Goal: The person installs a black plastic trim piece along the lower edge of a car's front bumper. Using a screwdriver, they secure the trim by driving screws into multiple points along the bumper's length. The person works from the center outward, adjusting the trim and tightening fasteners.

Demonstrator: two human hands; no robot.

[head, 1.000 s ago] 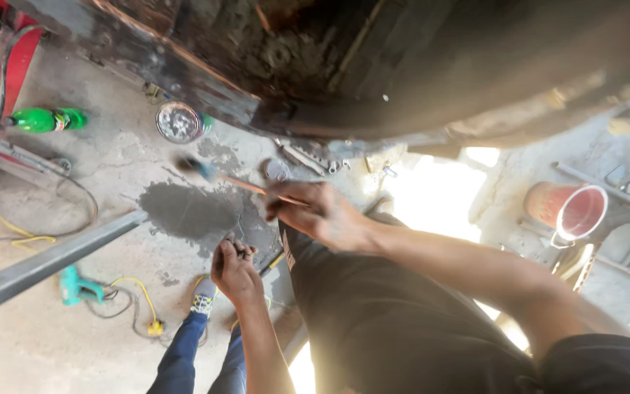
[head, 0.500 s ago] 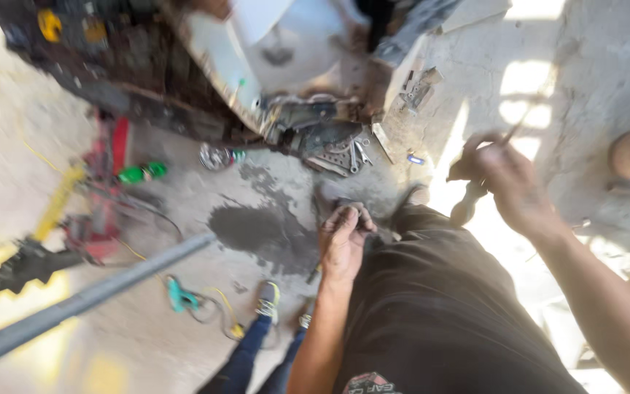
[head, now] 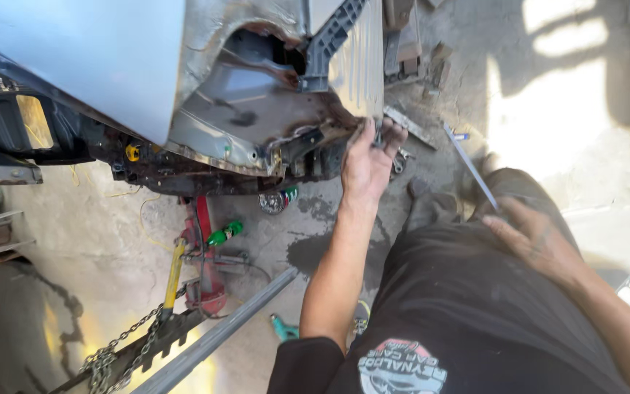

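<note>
The left hand (head: 367, 164) reaches up to the lower edge of the stripped car body (head: 184, 80) and touches the rusted bottom corner of its ribbed metal panel (head: 359, 62). The fingers curl over that edge; whether they pinch anything small there cannot be told, since the fingertips are partly hidden against the dark metal.

The right hand (head: 532, 239) lies on the person's right thigh, on the dark trousers (head: 468, 292), fingers loosely pressed together around the near end of a long thin metal rod (head: 472, 168). The rod runs from that hand away across the concrete floor (head: 89, 241) toward the sunlit patch at the top right.

Under the body's lower edge — just left of the raised forearm — a small round tin (head: 277, 201) lies on the floor, and a green bottle (head: 225, 233) lies a little further left, beside a red jack (head: 204, 273). A yellow-handled bar (head: 174, 273) leans next to the jack, with a chain (head: 122, 350) trailing toward the bottom left corner of the view. A grey steel beam (head: 216, 339) crosses the floor diagonally near the bottom edge, and a teal tool (head: 283, 330) lies just beside the person's left elbow. A dark oil stain (head: 313, 252) marks the floor behind the forearm.
</note>
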